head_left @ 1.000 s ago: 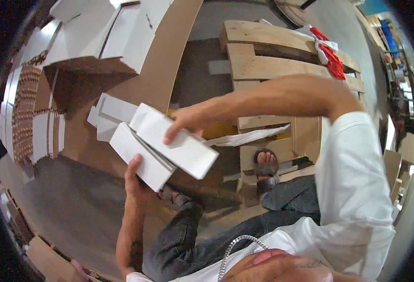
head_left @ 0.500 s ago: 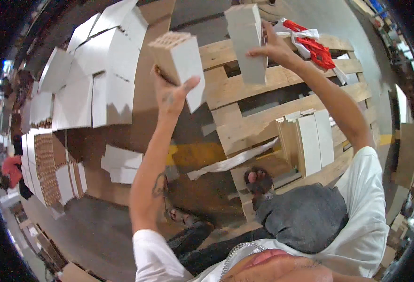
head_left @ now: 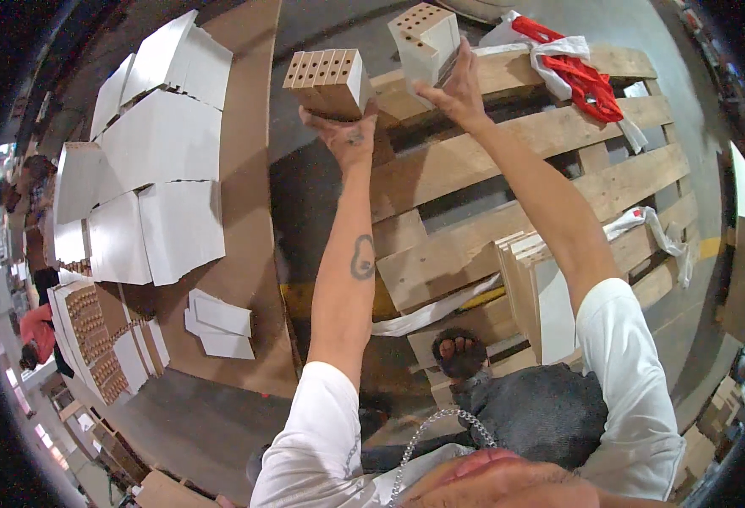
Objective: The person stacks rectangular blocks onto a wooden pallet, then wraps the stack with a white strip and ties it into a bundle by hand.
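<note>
My left hand [head_left: 347, 140] is closed around the lower part of a stack of narrow boards [head_left: 326, 72]. Their brown ends, each with drilled holes, face up, and a white face shows on the right. A second stack of white boards [head_left: 431, 46], also with holes in its upper ends, is gripped by my right hand [head_left: 459, 95], thumb on the near side and fingers on the right. Both stacks are held up side by side with a gap between them, the right one farther off, near the far edge of the wooden pallet [head_left: 474, 173].
Large piles of white boards [head_left: 156, 140] lie on a cardboard sheet [head_left: 250, 161] at left, with a few loose boards [head_left: 220, 322] nearer. More boards [head_left: 550, 309] stand on the pallet by my foot. Red and white plastic wrapping [head_left: 571, 72] lies at its far end. A person [head_left: 38, 330] is at far left.
Both stacks have moved farther away, and their drilled ends have turned into view. My arms are stretched farther out, and the view has shifted.
</note>
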The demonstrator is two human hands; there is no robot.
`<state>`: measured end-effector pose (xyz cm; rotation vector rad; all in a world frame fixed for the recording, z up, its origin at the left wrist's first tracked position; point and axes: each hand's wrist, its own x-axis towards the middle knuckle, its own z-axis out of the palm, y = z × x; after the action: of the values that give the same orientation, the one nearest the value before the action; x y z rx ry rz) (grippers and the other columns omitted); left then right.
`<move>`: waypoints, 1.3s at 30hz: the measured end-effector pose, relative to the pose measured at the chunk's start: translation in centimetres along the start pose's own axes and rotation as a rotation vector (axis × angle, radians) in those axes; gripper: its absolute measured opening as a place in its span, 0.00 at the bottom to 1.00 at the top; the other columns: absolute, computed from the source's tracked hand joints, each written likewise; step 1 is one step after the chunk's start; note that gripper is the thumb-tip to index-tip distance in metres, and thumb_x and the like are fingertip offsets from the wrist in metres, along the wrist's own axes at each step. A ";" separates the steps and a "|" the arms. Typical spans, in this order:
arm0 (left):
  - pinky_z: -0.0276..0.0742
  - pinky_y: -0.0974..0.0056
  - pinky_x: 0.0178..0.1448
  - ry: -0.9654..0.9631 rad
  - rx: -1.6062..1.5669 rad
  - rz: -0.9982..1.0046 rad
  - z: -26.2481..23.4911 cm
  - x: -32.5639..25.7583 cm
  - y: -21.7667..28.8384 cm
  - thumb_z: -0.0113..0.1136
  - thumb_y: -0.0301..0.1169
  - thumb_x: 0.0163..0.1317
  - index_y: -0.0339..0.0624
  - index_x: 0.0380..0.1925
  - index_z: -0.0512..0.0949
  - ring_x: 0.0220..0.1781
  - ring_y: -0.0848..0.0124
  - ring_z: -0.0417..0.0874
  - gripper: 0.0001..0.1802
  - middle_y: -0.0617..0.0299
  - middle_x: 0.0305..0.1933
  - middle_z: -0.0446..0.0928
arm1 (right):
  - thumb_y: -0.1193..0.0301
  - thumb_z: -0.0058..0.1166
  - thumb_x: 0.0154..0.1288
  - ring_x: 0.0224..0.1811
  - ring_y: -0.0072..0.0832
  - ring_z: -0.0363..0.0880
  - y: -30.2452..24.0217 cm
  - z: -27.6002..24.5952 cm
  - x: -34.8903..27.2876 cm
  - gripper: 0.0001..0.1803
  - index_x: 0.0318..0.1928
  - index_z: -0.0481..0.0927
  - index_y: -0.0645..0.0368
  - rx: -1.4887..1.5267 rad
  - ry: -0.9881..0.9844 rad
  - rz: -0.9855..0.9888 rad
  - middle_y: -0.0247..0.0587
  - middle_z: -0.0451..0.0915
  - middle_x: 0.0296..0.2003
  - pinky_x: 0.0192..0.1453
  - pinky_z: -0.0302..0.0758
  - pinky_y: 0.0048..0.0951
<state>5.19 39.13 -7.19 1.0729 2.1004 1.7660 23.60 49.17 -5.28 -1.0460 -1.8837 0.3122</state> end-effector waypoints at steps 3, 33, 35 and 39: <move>0.64 0.51 0.67 0.004 -0.055 -0.017 0.5 0.0 -0.2 0.80 0.40 0.35 0.35 0.66 0.40 0.65 0.48 0.65 0.67 0.40 0.63 0.59 | 0.45 0.72 0.39 0.55 0.54 0.62 0.9 0.0 0.1 0.69 0.68 0.39 0.69 -0.034 -0.057 -0.005 0.63 0.61 0.55 0.60 0.67 0.47; 0.68 0.49 0.60 -0.485 0.453 0.241 -4.6 7.7 5.6 0.76 0.47 0.33 0.31 0.55 0.64 0.58 0.44 0.68 0.50 0.40 0.52 0.70 | 0.57 0.72 0.35 0.51 0.47 0.71 1.6 -5.8 5.5 0.44 0.54 0.70 0.66 -0.094 -0.154 -0.199 0.56 0.71 0.47 0.56 0.70 0.41; 0.68 0.49 0.60 -0.655 0.613 0.440 -8.5 8.1 10.8 0.76 0.48 0.32 0.34 0.54 0.65 0.58 0.44 0.68 0.49 0.40 0.53 0.70 | 0.52 0.69 0.40 0.60 0.50 0.66 -3.4 -12.2 7.0 0.58 0.66 0.53 0.69 -0.228 -0.607 0.132 0.62 0.65 0.56 0.63 0.65 0.41; 0.67 0.50 0.59 -0.950 1.165 0.707 -13.0 7.9 18.6 0.74 0.41 0.35 0.35 0.53 0.66 0.57 0.48 0.69 0.43 0.47 0.53 0.71 | 0.54 0.69 0.39 0.54 0.51 0.71 -10.0 -18.8 9.1 0.55 0.64 0.58 0.71 -0.649 -1.001 -0.088 0.64 0.67 0.53 0.54 0.72 0.44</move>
<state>-0.55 34.51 15.69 2.4336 1.9984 -0.2762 31.73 46.41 16.22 -1.3527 -3.0565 0.1753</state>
